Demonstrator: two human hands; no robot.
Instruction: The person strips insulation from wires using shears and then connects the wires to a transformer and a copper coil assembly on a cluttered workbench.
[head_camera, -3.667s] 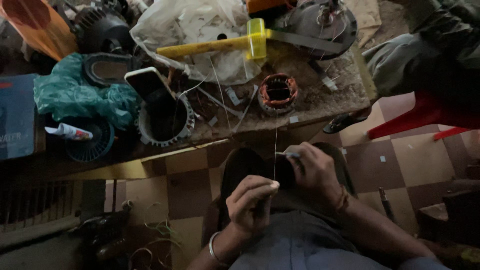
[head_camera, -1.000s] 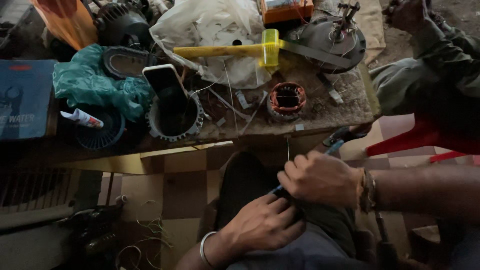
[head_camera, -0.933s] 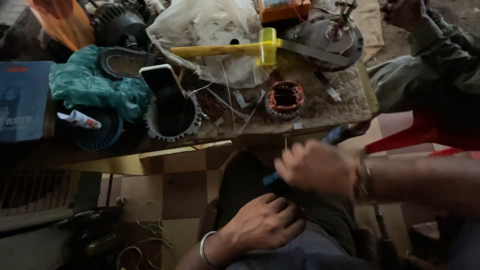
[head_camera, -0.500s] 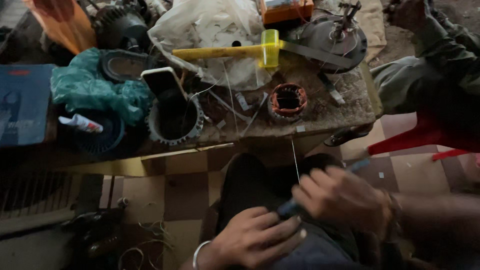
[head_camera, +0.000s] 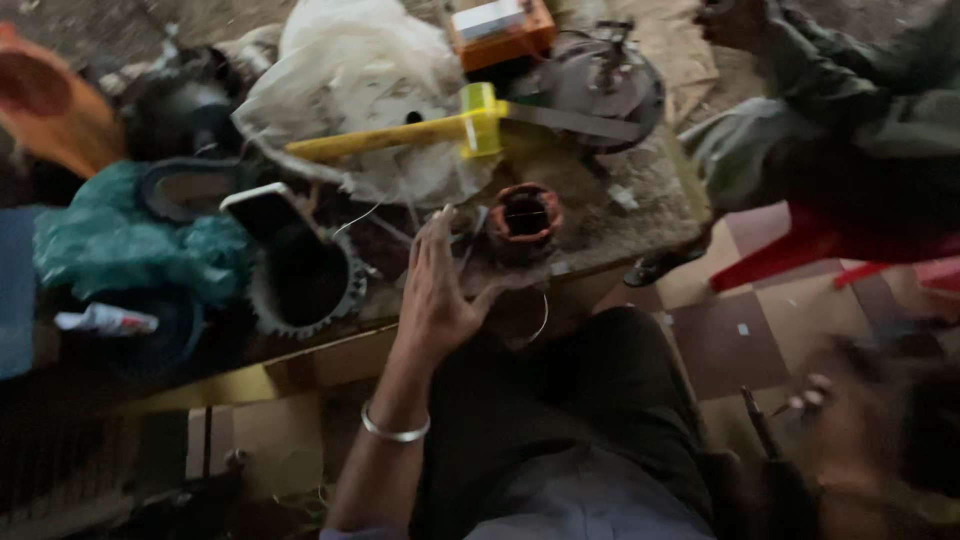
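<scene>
Here the left hand (head_camera: 440, 290) is stretched out over the front edge of the low workbench (head_camera: 640, 205), with the fingers (head_camera: 428, 245) straight and close together, pointing away from the person, and the thumb spread to the side; it grips nothing. The thumb tip lies just beside the small copper-wound stator (head_camera: 525, 215), which stands on the workbench near its front edge, and I cannot tell if they touch. A thin wire (head_camera: 540, 325) curves down below the stator, near the palm. A metal bangle (head_camera: 395, 430) sits on the left wrist. The right hand (head_camera: 850, 420) is low and well apart from the stator, out to its right, and very blurred; whether its fingers are open or closed cannot be told. Left of the stator stands a larger toothed stator ring (head_camera: 300, 285), and behind the stator a yellow hammer (head_camera: 440, 130) lies on a white plastic bag (head_camera: 350, 80).
</scene>
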